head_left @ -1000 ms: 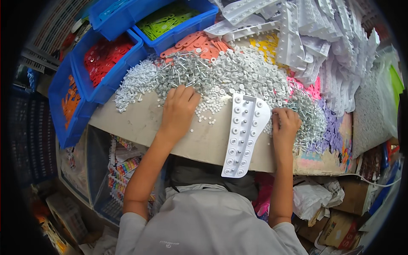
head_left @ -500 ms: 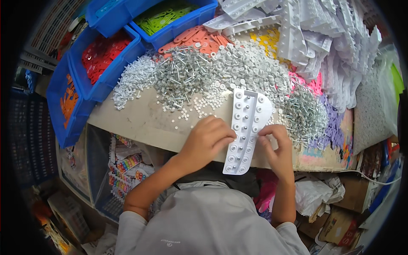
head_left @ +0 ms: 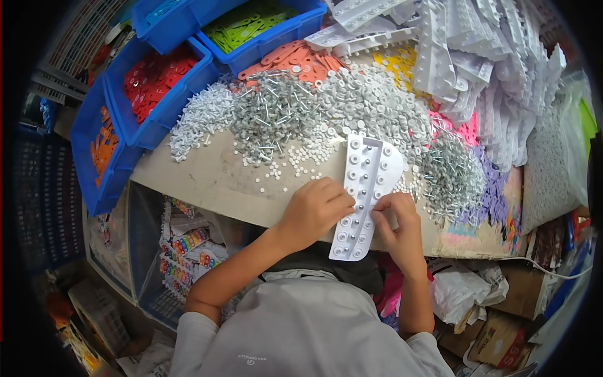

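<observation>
A long white plastic base (head_left: 362,239) with a rounded right side lies across the table's front edge. Two rows of round white washers line it, with a row of shiny metal pin heads between them. My left hand (head_left: 318,210) is closed, its bent fingertips against the base's left edge at mid-length. Opposite, my right hand (head_left: 400,225) is closed in a pinch, thumb and index finger at a washer position on the right row. Whatever small thing either hand's fingertips hold is hidden.
Behind the base are heaps of white washers (head_left: 361,100), metal pins (head_left: 273,103) and small white pieces (head_left: 201,116). Blue bins (head_left: 141,135) with coloured plastic strips stand at left. Stacked white bases (head_left: 433,56) are at back right, beside a clear bag (head_left: 553,157).
My right hand has shifted slightly left, closer in on the base, and its thumb and index finger have come together. My left hand has edged a little right.
</observation>
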Demonstrator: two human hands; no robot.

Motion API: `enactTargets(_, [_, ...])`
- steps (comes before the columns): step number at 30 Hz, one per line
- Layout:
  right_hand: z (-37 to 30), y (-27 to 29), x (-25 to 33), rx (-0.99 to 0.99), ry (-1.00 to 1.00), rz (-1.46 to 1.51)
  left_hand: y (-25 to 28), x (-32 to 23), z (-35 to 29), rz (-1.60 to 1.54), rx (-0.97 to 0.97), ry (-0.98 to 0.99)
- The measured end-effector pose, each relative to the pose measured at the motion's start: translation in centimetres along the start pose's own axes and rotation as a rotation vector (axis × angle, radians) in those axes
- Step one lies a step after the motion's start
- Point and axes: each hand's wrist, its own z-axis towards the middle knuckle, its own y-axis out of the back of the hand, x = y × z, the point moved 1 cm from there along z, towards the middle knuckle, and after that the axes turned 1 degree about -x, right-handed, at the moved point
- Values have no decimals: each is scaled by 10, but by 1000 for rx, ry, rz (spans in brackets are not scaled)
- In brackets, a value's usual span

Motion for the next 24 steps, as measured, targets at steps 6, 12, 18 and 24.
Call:
enactTargets(6, [-10,-15,-12,-104,61,8,-3,1,-7,3,-34,-38])
enactTargets(12, [-19,-28,-21,-313,215,-77,13,26,22,101,-169,133])
enactTargets(18, [-20,-17,-13,-259,312,-300,21,60,68,469,-99,105])
enactTargets(24, [-21,-12,-8,-204,403,-450,10,71,74,574,-18,63])
